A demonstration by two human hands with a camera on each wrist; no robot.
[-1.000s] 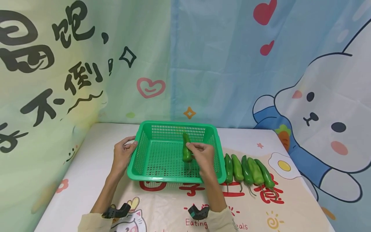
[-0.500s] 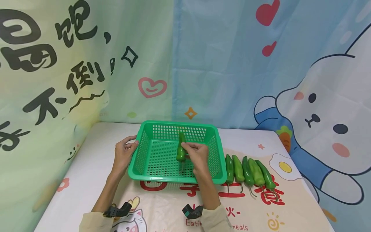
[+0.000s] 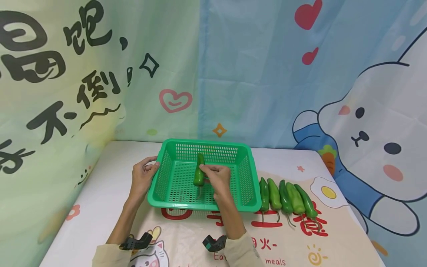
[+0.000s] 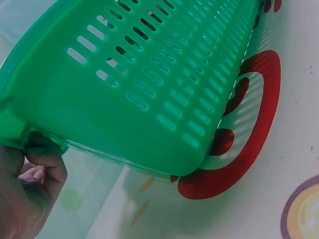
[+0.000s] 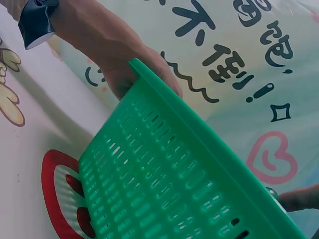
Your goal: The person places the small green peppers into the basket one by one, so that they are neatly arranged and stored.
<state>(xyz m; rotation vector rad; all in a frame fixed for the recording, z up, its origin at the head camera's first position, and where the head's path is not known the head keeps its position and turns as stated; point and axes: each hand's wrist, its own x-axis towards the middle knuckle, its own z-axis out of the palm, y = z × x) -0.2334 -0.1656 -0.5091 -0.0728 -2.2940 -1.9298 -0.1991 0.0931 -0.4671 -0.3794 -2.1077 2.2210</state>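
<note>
Left hand: gripping left rim of basket.
Right hand: pinching green pepper over basket.
Green pepper: shifted leftward to mid-basket since a second ago; apparently not yet laid down.

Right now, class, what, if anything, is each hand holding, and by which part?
The right hand pinches a pepper near its middle; the left hand grips the basket by its left rim.

The tablecloth reads "火" and "meals"; the backdrop reads "不倒".
</note>
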